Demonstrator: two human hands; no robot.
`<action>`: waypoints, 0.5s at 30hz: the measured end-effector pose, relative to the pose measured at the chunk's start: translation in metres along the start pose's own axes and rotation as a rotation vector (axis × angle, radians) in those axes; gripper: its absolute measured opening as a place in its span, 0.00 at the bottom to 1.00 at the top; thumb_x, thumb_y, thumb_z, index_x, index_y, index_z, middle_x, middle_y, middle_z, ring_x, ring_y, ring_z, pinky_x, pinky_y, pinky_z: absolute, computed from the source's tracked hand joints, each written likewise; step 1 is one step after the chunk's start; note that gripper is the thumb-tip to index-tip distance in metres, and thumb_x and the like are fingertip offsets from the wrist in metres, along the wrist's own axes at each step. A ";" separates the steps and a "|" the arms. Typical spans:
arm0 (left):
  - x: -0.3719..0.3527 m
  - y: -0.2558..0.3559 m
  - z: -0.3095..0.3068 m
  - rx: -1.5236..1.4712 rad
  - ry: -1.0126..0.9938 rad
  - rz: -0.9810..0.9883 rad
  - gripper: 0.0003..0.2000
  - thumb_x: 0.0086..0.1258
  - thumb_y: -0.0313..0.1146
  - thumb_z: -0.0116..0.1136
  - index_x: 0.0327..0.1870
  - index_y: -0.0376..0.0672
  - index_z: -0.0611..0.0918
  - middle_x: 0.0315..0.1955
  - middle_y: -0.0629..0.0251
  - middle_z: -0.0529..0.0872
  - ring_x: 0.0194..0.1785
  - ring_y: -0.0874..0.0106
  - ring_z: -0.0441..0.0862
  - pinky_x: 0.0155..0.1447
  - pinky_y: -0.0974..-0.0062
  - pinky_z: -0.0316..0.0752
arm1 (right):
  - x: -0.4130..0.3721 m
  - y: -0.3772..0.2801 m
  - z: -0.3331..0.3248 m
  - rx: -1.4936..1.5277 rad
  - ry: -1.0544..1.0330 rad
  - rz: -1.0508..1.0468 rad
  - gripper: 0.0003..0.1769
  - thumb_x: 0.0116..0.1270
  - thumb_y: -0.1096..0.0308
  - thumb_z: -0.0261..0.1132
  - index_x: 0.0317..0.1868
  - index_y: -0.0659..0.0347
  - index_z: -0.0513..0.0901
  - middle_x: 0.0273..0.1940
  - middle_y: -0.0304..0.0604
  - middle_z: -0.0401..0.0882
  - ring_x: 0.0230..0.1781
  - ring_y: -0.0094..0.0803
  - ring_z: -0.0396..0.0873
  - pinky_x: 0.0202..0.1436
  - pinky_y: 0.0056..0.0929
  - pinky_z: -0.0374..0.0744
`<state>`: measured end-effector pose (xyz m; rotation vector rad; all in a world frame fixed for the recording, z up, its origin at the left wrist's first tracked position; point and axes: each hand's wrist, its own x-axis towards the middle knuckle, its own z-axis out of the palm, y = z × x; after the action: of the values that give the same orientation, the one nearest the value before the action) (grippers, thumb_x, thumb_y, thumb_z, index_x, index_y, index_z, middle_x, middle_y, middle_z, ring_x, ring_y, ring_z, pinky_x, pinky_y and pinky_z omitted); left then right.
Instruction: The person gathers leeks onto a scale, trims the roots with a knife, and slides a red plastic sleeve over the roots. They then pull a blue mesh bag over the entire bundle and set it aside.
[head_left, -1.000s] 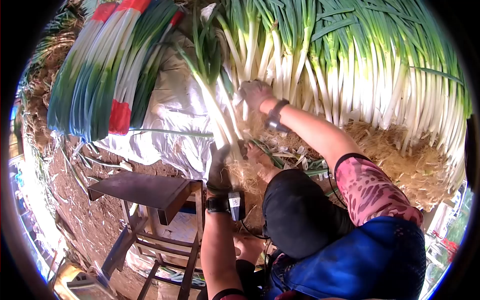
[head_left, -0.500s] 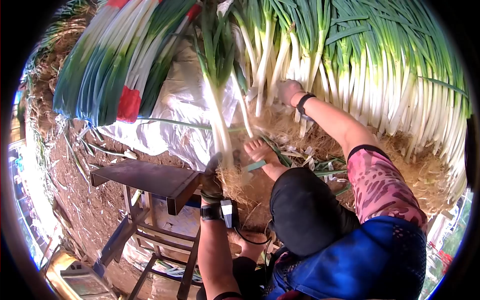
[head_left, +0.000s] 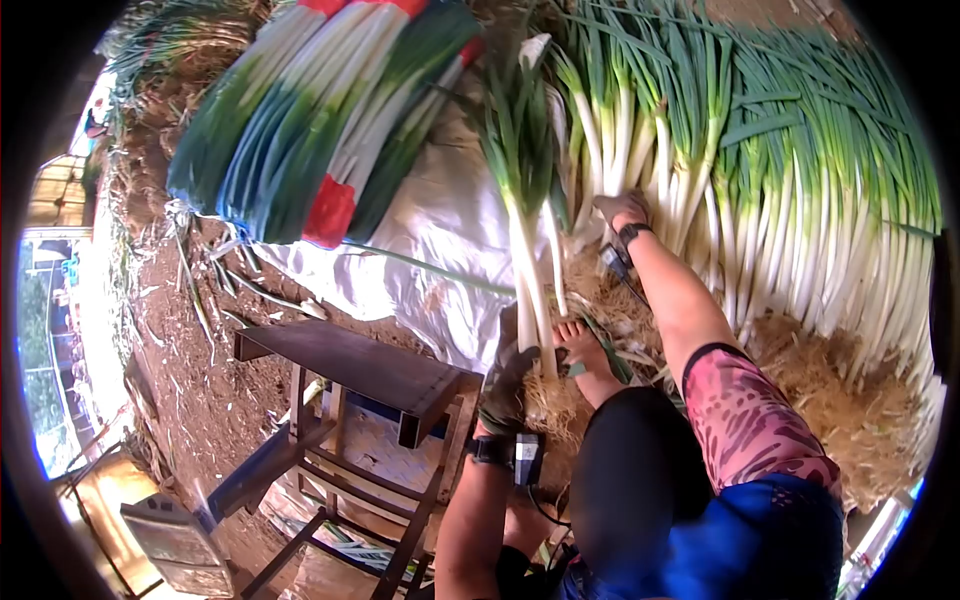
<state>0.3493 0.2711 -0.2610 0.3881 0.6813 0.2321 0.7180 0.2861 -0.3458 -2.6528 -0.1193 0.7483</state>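
A few long green onions stand upright before me, roots down, beside a bare foot. My left hand, in a dark glove, is closed around their white lower ends just above the roots. My right hand, also gloved, reaches to the near edge of a large pile of green onions. Its fingers are bent against the white stalks there and partly hidden, so I cannot see how many they hold. Straps with small devices circle both wrists.
A metal stool or stand is close to my left arm. Behind it, bundled green onions with red bands lie on white sheeting. Loose leaves and roots litter the soil. A worn box-like object sits at lower left.
The view has shifted left, so most things appear farther right. My right hand has pulled in slightly along the pile's edge; my left hand keeps its hold on the green onions.
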 end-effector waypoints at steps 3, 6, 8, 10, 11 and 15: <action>-0.009 0.008 0.033 -0.029 0.102 -0.047 0.20 0.72 0.37 0.53 0.59 0.32 0.76 0.47 0.55 0.85 0.49 0.65 0.84 0.55 0.72 0.79 | 0.019 0.010 0.053 -0.032 0.066 0.102 0.53 0.56 0.42 0.67 0.70 0.74 0.60 0.67 0.66 0.64 0.66 0.53 0.69 0.66 0.40 0.71; -0.005 0.001 0.021 0.100 -0.114 -0.031 0.19 0.76 0.31 0.47 0.64 0.34 0.71 0.58 0.54 0.78 0.60 0.63 0.78 0.65 0.68 0.73 | 0.024 0.015 0.079 -0.091 0.101 0.093 0.53 0.57 0.42 0.66 0.72 0.73 0.57 0.74 0.61 0.52 0.70 0.59 0.60 0.67 0.47 0.70; -0.004 -0.004 0.018 0.279 -0.088 -0.003 0.18 0.76 0.32 0.46 0.63 0.34 0.72 0.55 0.56 0.80 0.56 0.66 0.79 0.62 0.70 0.74 | 0.026 0.013 0.064 -0.119 -0.043 0.046 0.52 0.57 0.41 0.66 0.70 0.73 0.59 0.74 0.58 0.54 0.68 0.61 0.63 0.64 0.48 0.71; -0.001 -0.001 0.020 0.060 -0.038 -0.104 0.18 0.76 0.33 0.47 0.62 0.34 0.73 0.53 0.57 0.80 0.54 0.67 0.79 0.61 0.71 0.75 | 0.035 0.019 0.052 -0.157 -0.069 0.006 0.50 0.55 0.40 0.68 0.64 0.75 0.66 0.64 0.59 0.67 0.59 0.55 0.73 0.59 0.42 0.75; -0.004 0.006 0.027 0.058 -0.065 -0.087 0.18 0.76 0.34 0.48 0.62 0.34 0.73 0.53 0.58 0.81 0.54 0.68 0.79 0.60 0.71 0.75 | 0.038 0.022 0.056 -0.180 0.032 -0.002 0.48 0.53 0.40 0.69 0.60 0.76 0.69 0.57 0.60 0.76 0.54 0.50 0.78 0.56 0.37 0.78; -0.011 0.020 0.036 0.079 -0.090 0.007 0.17 0.76 0.33 0.48 0.61 0.34 0.73 0.52 0.59 0.81 0.53 0.70 0.80 0.59 0.73 0.76 | -0.042 -0.017 -0.024 0.082 -0.117 0.015 0.41 0.51 0.55 0.71 0.58 0.77 0.69 0.50 0.64 0.80 0.50 0.52 0.82 0.54 0.39 0.81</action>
<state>0.3624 0.2755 -0.2212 0.4733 0.6014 0.1933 0.6954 0.2857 -0.3000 -2.5356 -0.0982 0.8937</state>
